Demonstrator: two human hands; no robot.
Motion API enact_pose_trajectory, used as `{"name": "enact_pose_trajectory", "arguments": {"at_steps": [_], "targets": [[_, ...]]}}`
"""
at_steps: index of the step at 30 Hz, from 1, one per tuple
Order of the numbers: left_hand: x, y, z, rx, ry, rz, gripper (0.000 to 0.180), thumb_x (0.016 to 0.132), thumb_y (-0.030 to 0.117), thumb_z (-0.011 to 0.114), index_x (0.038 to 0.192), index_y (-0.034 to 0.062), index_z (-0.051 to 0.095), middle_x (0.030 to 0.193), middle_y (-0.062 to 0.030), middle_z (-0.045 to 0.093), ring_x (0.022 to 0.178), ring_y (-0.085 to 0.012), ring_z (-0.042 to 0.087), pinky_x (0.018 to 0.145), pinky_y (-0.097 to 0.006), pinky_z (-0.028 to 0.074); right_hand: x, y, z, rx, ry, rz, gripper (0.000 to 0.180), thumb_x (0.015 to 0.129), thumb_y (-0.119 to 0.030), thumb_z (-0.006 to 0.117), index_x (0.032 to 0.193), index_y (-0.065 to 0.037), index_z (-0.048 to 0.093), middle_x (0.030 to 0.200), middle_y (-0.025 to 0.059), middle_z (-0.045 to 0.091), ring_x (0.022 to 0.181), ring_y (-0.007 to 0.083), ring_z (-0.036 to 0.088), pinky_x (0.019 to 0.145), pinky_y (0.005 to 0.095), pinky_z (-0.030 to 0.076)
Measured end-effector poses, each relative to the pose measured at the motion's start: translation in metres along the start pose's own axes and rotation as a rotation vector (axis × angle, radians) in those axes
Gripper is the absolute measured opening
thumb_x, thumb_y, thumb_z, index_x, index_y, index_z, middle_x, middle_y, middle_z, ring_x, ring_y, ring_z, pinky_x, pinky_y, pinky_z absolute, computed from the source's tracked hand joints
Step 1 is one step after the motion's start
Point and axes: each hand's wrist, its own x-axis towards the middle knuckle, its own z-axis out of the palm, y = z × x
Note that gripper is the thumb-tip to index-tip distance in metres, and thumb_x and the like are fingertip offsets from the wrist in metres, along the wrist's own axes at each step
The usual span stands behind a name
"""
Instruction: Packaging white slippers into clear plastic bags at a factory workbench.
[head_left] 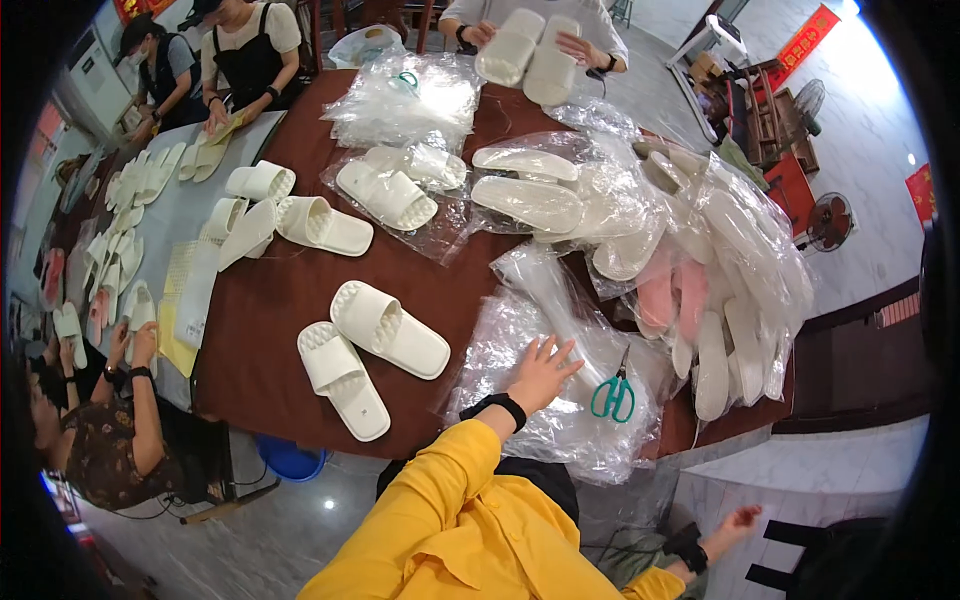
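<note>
My left hand [545,374] lies with its fingers spread on a stack of clear plastic bags [500,335] at the table's near edge. Teal-handled scissors [614,396] rest on the same bags, just right of that hand. Away from the table, at the lower right, my right hand [735,528] is held out low over the floor, its fingers loosely extended with nothing visible in them. Left of the bags, a pair of white slippers sits on the brown tabletop: one slipper [345,385] angled nearer me, the other [405,340] overlapping beside it.
Bagged slippers [720,260] heap on the right, with pink ones among them. Unbagged white slippers [325,225] stand at the left. More bags [405,100] lie at the back. Across the table a person holds white slippers [530,58]; other people handle slippers along the left table [235,150].
</note>
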Motion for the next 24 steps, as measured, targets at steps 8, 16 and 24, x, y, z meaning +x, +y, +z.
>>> {"name": "enact_pose_trajectory", "arguments": {"at_steps": [8, 16, 24], "targets": [[0.009, 0.013, -0.009, -0.100, 0.008, 0.067, 0.066, 0.085, 0.022, 0.064, 0.146, 0.0228, 0.037, 0.155, -0.0125, 0.025, 0.140, -0.0370, 0.029, 0.112, -0.055, 0.024, 0.080, -0.204, 0.009, -0.393, 0.393, -0.750, 0.026, 0.095, -0.013, 0.059, 0.114, 0.005, 0.056, 0.093, 0.0107, 0.055, 0.071, 0.0177, 0.056, 0.067, 0.0262, 0.049], [-0.061, 0.027, -0.142, -0.841, 0.466, 0.248, 0.050, 0.085, 0.011, 0.064, 0.133, 0.0093, 0.052, 0.138, -0.0147, 0.046, 0.121, -0.0291, 0.051, 0.096, -0.040, 0.046, -0.134, -0.252, 0.278, 0.179, -0.557, 0.190, 0.020, 0.099, -0.028, 0.048, 0.096, -0.007, 0.047, 0.067, -0.0022, 0.041, 0.055, 0.0044, 0.040, 0.047, 0.0176, 0.030], [-0.193, 0.009, -0.187, -1.281, 0.336, -0.016, 0.022, 0.088, 0.007, 0.066, 0.109, 0.0029, 0.064, 0.094, -0.0061, 0.066, 0.084, -0.0156, 0.064, 0.073, -0.025, 0.050, -0.214, -0.303, 0.328, 0.575, -1.571, 0.118, 0.012, 0.095, 0.004, 0.040, 0.107, 0.000, 0.040, 0.071, 0.0080, 0.052, 0.058, 0.0103, 0.046, 0.052, 0.0227, 0.038]]}}
